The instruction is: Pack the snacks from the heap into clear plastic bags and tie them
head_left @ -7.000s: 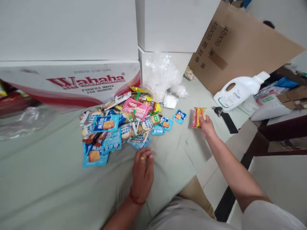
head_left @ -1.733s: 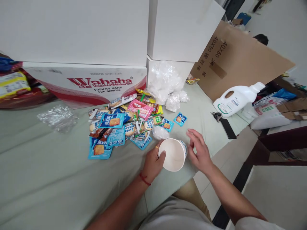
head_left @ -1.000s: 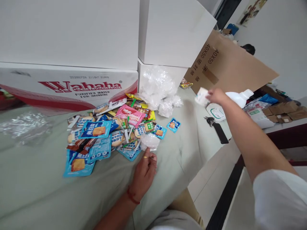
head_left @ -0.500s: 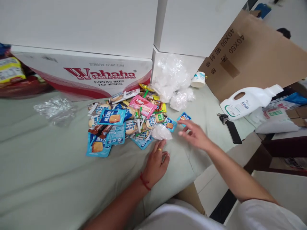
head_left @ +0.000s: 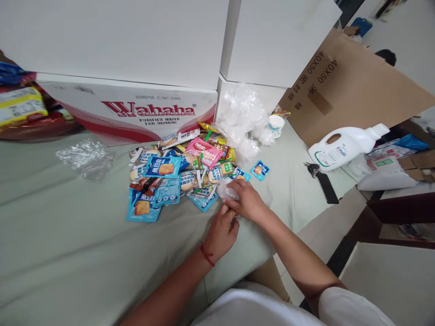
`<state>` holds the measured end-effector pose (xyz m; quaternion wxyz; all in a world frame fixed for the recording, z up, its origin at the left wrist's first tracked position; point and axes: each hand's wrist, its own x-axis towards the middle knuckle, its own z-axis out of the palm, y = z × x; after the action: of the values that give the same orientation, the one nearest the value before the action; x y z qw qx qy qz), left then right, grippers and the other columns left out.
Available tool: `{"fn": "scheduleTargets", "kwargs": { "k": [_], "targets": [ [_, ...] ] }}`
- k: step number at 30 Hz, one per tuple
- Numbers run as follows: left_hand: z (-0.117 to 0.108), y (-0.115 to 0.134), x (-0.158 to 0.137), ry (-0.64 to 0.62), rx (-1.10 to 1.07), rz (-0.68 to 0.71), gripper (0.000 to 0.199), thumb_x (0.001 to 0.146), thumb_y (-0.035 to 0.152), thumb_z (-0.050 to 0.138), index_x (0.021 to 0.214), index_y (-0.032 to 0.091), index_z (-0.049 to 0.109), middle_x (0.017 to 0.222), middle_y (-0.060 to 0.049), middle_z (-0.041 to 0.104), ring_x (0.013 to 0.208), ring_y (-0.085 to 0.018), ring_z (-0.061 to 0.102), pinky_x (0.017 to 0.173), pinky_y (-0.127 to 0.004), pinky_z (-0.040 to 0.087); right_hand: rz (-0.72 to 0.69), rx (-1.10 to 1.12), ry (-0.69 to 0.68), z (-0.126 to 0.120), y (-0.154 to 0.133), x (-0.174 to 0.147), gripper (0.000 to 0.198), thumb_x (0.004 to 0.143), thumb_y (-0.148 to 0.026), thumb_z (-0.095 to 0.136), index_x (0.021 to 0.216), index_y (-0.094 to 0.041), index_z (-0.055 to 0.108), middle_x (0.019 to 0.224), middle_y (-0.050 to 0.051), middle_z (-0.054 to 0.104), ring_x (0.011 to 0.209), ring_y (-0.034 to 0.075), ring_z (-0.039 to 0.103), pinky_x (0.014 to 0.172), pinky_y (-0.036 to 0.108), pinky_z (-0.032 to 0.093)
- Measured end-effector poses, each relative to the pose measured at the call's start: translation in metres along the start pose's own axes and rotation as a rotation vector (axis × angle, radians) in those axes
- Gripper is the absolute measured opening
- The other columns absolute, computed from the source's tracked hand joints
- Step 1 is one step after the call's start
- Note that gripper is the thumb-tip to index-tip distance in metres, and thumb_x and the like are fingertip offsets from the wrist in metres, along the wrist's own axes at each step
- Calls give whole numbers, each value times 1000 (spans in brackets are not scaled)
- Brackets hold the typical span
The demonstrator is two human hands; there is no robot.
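A small clear plastic bag (head_left: 224,190) lies crumpled at the front right of a snack pile (head_left: 183,174). My left hand (head_left: 221,233), with a ring and a red wrist cord, is closed with its fingertips at the bag's near edge. Bent over the bag from the right, my right hand (head_left: 249,201) grips it, and its fingers touch my left hand. The pile holds blue snack packets, wrapped biscuits and a pink nabati packet (head_left: 204,152). One blue packet (head_left: 260,170) lies apart, beyond my right hand.
Behind the pile stand a Wahaha carton (head_left: 149,113), a heap of clear plastic bags (head_left: 243,113) and a paper cup (head_left: 277,127). To the right are a white jug (head_left: 343,147), keys (head_left: 312,169) and a black phone (head_left: 328,186). More crumpled plastic (head_left: 86,156) lies left.
My right hand has come left and down from beside the separate blue packet onto the small plastic bag, closing on it. My left hand has stayed at the bag's edge. The view has shifted slightly.
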<state>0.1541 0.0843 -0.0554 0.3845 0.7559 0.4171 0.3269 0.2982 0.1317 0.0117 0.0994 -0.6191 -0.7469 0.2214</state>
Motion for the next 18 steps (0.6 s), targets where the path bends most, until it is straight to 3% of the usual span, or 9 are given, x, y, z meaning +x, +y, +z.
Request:
{"fn": "scheduleTargets", "kwargs": {
  "k": [3,6,12,18],
  "targets": [
    [-1,3,0,-2,-9,9,25,85,4,50,95,19,67,110,-10,63,109,-25,63,96,-43,56,20,53,33,1,5,1,50,93,-32,72,139,-19,59,143,15,55,132,27,54,111,41,45],
    [-1,4,0,9,-35,10,26,85,3,51,96,20,67,110,-9,63,109,-24,63,97,-41,56,85,27,37,0,2,2,64,90,-38,74,148,-21,52,151,15,49,135,31,52,110,43,47],
    [-2,4,1,-22,-70,-18,23,84,4,49,89,20,65,103,-7,63,99,-22,64,89,-37,54,134,-83,-42,6,1,5,48,94,-31,65,141,-23,60,132,14,60,109,28,67,93,39,53],
    [-1,0,-4,45,-178,3,31,75,-6,42,76,20,59,94,-4,66,90,-18,64,80,-31,50,86,192,105,11,16,4,65,94,-41,67,151,-18,48,143,16,56,133,28,56,110,41,45]
  ]
}}
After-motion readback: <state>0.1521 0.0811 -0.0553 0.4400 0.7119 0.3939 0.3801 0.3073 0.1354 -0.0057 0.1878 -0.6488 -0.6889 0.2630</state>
